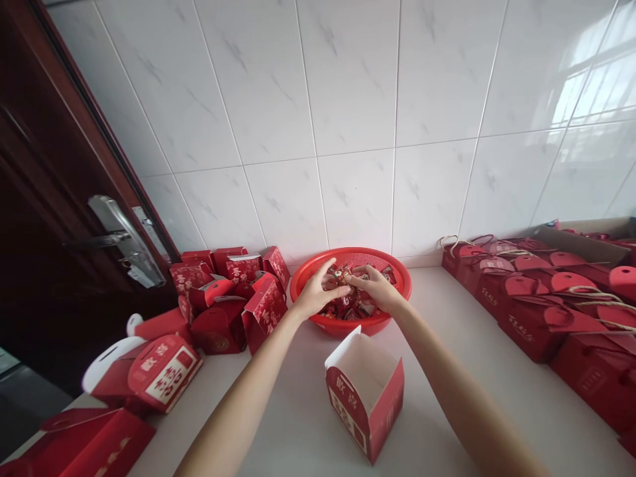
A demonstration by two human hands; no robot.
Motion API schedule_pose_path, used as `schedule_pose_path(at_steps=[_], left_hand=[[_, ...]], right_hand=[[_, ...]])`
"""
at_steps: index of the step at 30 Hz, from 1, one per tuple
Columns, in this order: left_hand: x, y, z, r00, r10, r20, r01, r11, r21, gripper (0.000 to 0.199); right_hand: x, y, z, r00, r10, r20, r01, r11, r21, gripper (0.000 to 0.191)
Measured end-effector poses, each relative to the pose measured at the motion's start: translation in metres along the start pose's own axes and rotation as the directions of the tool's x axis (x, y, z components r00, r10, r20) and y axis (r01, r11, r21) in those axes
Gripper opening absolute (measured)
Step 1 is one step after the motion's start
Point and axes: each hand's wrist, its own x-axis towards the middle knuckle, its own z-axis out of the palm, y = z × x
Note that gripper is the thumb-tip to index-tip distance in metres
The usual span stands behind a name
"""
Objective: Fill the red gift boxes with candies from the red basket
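Both my hands reach into a round red plastic basket (403, 291) that holds several small wrapped candies (348, 308). My left hand (318, 293) curves over the left side of the candies, its thumb and index finger spread wide. From the right, my right hand (376, 289) brings its fingertips together on a wrapped candy (342, 273) between the two hands. Its underside and the other fingers are partly hidden. In front of the basket, between my forearms, stands an open red and white gift box (368, 397) with its top flaps up; its visible inner walls are white.
Several red gift boxes (218, 324) crowd the left of the white counter (288, 411). Rows of red boxes with cord handles (521, 298) fill the right, near an open carton (571, 240). A tiled wall (348, 99) rises behind; a dark door (64, 165) borders the left.
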Motion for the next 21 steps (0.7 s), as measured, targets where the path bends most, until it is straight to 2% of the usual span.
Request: schedule_pose_path(at_steps=[3,5,9,14,18,21], left_hand=[[0.004,-0.005,0.0,0.998,-0.07,0.006,0.068,0.982,0.179,0.039],[0.008,-0.009,0.001,0.992,-0.117,0.053,0.099,0.958,0.268,0.018],[0.015,-0.013,0.003,0.964,-0.211,0.16,0.136,0.914,0.382,0.022],[0.019,-0.015,0.004,0.922,-0.319,0.221,0.201,0.879,0.432,0.019],[0.019,-0.012,0.003,0.904,-0.346,0.25,0.243,0.899,0.364,0.023],[0.017,-0.008,0.001,0.914,-0.332,0.233,0.281,0.933,0.225,0.011]], right_hand=[[0.002,0.0,-0.001,0.984,-0.033,-0.176,0.04,0.999,0.035,0.04],[0.004,-0.001,-0.001,0.964,-0.046,-0.262,0.065,0.996,0.064,0.037],[0.003,-0.003,-0.002,0.951,-0.033,-0.306,0.062,0.995,0.083,0.032],[-0.001,-0.004,-0.001,0.955,-0.008,-0.295,0.039,0.994,0.098,0.034],[0.0,-0.003,-0.001,0.954,-0.012,-0.301,0.046,0.993,0.106,0.036],[0.0,-0.005,-0.001,0.952,-0.007,-0.306,0.043,0.993,0.109,0.036]])
